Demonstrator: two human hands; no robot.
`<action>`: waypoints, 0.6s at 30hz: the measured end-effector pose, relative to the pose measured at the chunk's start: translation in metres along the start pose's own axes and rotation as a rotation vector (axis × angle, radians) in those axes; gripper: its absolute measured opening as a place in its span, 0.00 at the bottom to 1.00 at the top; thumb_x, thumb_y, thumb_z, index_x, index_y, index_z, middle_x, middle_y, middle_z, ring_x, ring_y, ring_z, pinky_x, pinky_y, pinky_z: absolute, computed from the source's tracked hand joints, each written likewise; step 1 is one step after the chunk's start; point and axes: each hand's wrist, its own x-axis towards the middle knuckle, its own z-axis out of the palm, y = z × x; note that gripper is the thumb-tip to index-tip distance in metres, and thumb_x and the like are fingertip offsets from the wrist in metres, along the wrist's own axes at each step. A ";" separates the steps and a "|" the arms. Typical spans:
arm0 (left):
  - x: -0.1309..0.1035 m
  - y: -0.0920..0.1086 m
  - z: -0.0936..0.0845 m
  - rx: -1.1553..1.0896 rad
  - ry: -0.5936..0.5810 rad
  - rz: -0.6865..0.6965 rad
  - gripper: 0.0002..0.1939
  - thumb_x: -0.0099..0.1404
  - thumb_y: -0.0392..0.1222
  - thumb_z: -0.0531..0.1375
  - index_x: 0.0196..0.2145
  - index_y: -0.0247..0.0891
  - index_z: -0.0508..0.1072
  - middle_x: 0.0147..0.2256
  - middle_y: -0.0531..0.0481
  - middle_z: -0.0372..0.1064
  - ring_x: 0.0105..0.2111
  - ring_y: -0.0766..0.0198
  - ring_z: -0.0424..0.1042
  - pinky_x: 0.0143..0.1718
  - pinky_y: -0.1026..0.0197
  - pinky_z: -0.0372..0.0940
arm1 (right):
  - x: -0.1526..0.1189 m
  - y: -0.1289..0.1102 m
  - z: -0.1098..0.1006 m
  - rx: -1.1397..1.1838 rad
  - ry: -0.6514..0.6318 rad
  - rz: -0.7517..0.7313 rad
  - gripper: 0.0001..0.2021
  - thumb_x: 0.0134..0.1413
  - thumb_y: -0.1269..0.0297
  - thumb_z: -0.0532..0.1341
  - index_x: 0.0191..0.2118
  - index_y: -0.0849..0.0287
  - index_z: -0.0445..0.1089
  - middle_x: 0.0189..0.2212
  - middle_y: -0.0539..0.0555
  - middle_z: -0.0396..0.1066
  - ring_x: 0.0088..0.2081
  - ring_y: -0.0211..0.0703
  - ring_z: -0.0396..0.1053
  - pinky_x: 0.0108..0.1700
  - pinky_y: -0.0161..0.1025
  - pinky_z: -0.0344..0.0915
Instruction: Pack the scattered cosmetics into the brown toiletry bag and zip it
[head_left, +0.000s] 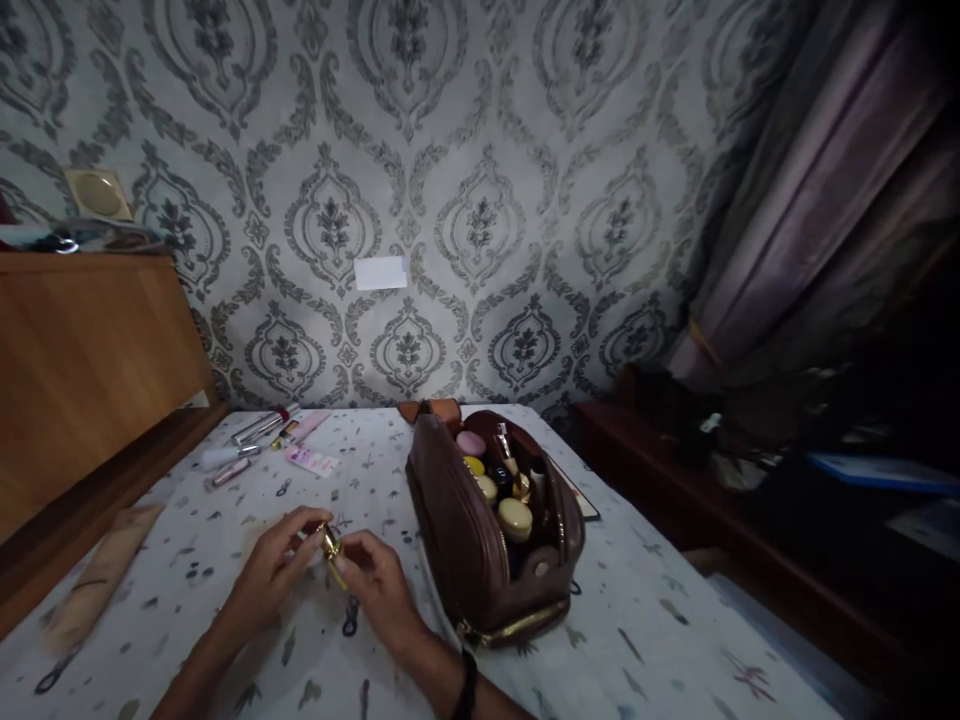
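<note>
Your left hand (279,560) pinches the far end of a gold tube (329,543), and your right hand (381,592) has its fingers closed on the near end. The tube tilts between your hands, over the cloth (637,625). Right of your grip stands the bag (459,520), unzipped, a cream jar (515,519) inside. Beyond your grip, leftward, lies a pink packet (312,461); well left, a beige pouch (105,582).

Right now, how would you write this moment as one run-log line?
left fingers: on gold tube | right fingers: on gold tube | brown bag: open, round containers inside
</note>
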 end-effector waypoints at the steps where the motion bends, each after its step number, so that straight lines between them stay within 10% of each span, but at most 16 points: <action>1: 0.000 0.002 0.001 0.000 -0.024 0.007 0.17 0.68 0.53 0.56 0.44 0.40 0.76 0.40 0.45 0.76 0.41 0.57 0.75 0.41 0.60 0.69 | -0.001 -0.003 0.000 -0.029 0.008 -0.021 0.14 0.55 0.52 0.64 0.39 0.58 0.74 0.36 0.53 0.76 0.40 0.45 0.72 0.45 0.40 0.65; 9: -0.001 0.014 0.005 -0.075 -0.101 0.037 0.15 0.66 0.52 0.60 0.44 0.41 0.77 0.38 0.47 0.77 0.37 0.59 0.76 0.38 0.63 0.70 | -0.001 -0.025 0.000 -0.323 0.030 -0.010 0.15 0.49 0.67 0.65 0.46 0.54 0.74 0.35 0.50 0.75 0.38 0.43 0.70 0.38 0.36 0.64; 18: -0.005 0.017 0.015 -0.199 0.157 -0.113 0.22 0.69 0.59 0.54 0.46 0.38 0.70 0.27 0.52 0.70 0.26 0.63 0.71 0.27 0.64 0.68 | -0.001 -0.090 -0.012 -0.452 -0.076 -0.067 0.17 0.56 0.70 0.61 0.52 0.52 0.71 0.41 0.50 0.75 0.42 0.43 0.71 0.45 0.37 0.66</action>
